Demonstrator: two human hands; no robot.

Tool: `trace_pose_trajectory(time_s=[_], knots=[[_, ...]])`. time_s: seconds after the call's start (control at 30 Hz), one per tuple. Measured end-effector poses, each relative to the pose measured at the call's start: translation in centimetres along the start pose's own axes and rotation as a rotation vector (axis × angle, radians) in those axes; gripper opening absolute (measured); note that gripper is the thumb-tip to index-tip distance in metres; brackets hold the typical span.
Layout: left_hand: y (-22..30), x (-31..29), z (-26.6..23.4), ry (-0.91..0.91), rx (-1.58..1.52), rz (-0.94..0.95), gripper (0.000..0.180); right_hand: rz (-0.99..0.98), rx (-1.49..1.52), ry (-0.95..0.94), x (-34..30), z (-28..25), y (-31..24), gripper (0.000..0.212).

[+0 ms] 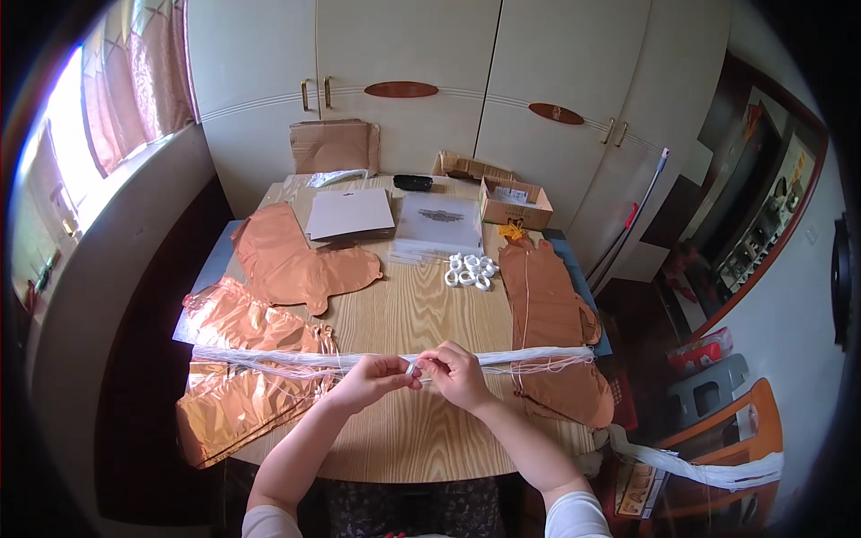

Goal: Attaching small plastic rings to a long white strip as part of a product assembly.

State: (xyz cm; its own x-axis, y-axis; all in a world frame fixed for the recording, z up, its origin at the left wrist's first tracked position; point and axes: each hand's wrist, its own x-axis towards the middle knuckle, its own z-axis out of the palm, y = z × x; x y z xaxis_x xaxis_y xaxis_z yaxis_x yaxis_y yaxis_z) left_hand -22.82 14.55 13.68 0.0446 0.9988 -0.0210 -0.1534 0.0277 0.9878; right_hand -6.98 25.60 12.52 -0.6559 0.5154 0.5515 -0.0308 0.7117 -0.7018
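Over one table (408, 309), the left hand (369, 382) pinches one small white piece (412, 368) between closed fingertips; the right hand (457, 377) touches it with bent fingers, but what these hold I cannot tell. One string bundle (538, 355) lies behind.

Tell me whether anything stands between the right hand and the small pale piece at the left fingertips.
Nothing visible does. The right hand is close beside the small pale piece, which the left hand pinches; whether the right touches it is unclear.

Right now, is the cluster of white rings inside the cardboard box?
No, the white rings lie on the wood-grain table, outside the cardboard box.
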Motion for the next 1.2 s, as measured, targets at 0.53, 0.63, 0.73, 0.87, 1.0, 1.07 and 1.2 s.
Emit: trace_pose_trajectory(time_s=[0.53, 0.63, 0.73, 0.87, 1.0, 1.07, 1.2], knots=[[-0.3, 0.2, 0.2, 0.169, 0.072, 0.081, 0.021, -0.398, -0.454, 0.082, -0.2, 0.2, -1.1, 0.01], [-1.2, 0.3, -0.4, 0.128, 0.103, 0.04, 0.02, -0.44, -0.437, 0.078, 0.0, 0.0, -1.1, 0.012], [-1.2, 0.4, -0.1, 0.074, 0.207, -0.024, 0.018, -0.433, -0.383, 0.07, 0.2, -0.2, -0.5, 0.015], [-0.4, 0.2, 0.5, 0.054, 0.203, -0.001, 0.017, -0.405, -0.323, 0.057, 0.3, -0.2, -0.4, 0.015], [-0.6, 0.1, 0.4, 0.009, 0.178, -0.006, 0.018, -0.352, -0.323, 0.077, 0.2, 0.1, -0.2, 0.014], [-0.9, 0.1, 0.4, -0.001, 0.147, 0.001, 0.018, -0.329, -0.321, 0.075, 0.2, 0.1, 0.0, 0.013], [-1.3, 0.1, 0.1, -0.02, 0.078, 0.036, 0.018, -0.165, -0.216, 0.078, 0.1, 0.4, 0.8, 0.012]])
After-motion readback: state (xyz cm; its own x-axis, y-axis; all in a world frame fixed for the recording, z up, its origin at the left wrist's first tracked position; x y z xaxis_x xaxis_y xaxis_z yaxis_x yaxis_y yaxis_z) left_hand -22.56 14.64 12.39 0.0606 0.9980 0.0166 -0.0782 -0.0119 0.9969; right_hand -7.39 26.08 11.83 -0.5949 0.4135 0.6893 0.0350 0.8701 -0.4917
